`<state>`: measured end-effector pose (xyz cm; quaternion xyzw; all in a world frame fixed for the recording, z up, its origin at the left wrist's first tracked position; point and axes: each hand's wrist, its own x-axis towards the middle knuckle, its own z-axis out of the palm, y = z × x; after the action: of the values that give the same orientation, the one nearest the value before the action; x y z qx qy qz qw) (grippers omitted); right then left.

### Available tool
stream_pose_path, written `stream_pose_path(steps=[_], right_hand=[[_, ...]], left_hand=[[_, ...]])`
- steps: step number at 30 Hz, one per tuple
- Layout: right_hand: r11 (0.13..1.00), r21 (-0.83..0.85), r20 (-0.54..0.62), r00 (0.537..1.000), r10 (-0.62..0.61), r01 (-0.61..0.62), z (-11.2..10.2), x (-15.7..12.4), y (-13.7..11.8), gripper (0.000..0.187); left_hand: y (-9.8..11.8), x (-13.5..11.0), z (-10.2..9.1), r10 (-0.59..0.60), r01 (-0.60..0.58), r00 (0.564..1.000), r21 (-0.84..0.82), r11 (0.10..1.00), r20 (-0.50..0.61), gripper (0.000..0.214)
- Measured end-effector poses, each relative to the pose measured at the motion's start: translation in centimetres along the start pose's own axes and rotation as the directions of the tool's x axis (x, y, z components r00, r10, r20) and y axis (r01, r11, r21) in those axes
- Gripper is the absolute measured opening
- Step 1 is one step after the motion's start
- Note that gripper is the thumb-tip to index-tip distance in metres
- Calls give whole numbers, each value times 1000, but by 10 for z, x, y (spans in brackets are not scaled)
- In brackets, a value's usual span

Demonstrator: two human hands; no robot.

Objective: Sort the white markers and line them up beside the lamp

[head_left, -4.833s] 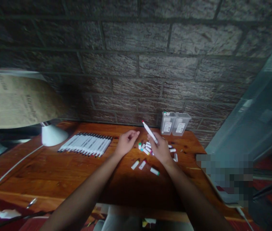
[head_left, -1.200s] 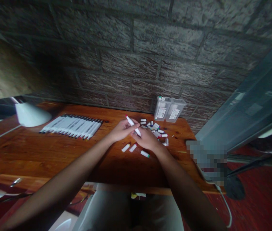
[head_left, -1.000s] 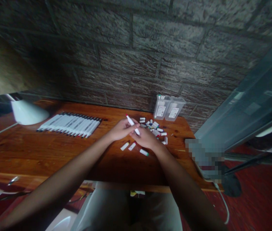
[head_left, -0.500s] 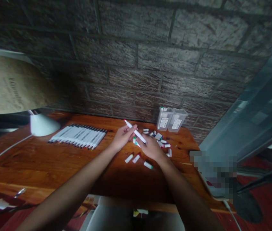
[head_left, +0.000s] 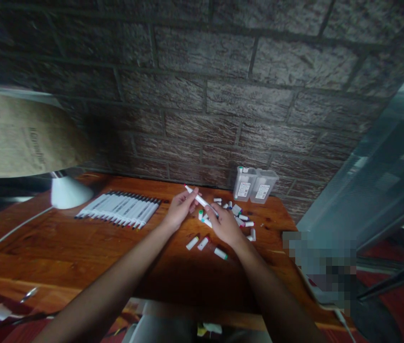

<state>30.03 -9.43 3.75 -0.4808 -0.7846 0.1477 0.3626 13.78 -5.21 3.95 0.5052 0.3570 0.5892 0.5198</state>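
A white marker (head_left: 199, 200) with a red tip is held between both hands above the wooden desk (head_left: 80, 247). My left hand (head_left: 179, 210) pinches its upper end near the red tip. My right hand (head_left: 225, 225) grips its lower end. Just behind and under the hands lies a scatter of loose marker caps (head_left: 237, 216), white with coloured ends. Three more caps (head_left: 202, 243) lie nearer me on the desk.
A neat row of several white markers (head_left: 119, 210) lies at the left. Two clear plastic marker boxes (head_left: 255, 184) stand against the brick wall. A white lamp base (head_left: 69, 191) with its cord sits far left. A blurred patch covers the desk's right edge.
Earlier only my right hand held the marker, raised upright. My left hand has since closed on its tip end, and the marker now lies lower and flatter between both hands.
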Motion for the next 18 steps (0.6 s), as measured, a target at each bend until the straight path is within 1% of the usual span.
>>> stream_pose_path(steps=[4, 7, 8, 10, 13, 15, 18], right_hand=[[1000, 10, -35, 999, 4, -4, 1, 1, 2, 36], [998, 18, -140, 988, 66, -64, 0, 3, 7, 40], [995, 39, -176, 980, 95, -90, -1, 4, 9, 41], [987, 90, -217, 964, 153, -136, -3, 6, 13, 43], [978, 123, -214, 957, 195, -171, -4, 6, 16, 43], [979, 122, -207, 960, 187, -165, -3, 6, 15, 42], [983, 120, -223, 961, 162, -138, -1, 5, 12, 42]], left_hand=[[2, -4, 2, -19, 14, 997, 72, 997, 72, 40], [3, -6, 3, -20, 8, 991, 86, 996, 134, 38], [4, -6, 4, -14, 3, 991, 83, 997, 133, 42], [4, -6, 3, -5, -1, 996, 78, 997, 86, 47], [5, -4, 0, -49, 50, 999, 75, 996, -15, 38], [6, -3, -2, -85, 86, 996, 37, 996, -26, 50], [9, -1, -5, -101, 101, 995, -45, 994, -12, 65]])
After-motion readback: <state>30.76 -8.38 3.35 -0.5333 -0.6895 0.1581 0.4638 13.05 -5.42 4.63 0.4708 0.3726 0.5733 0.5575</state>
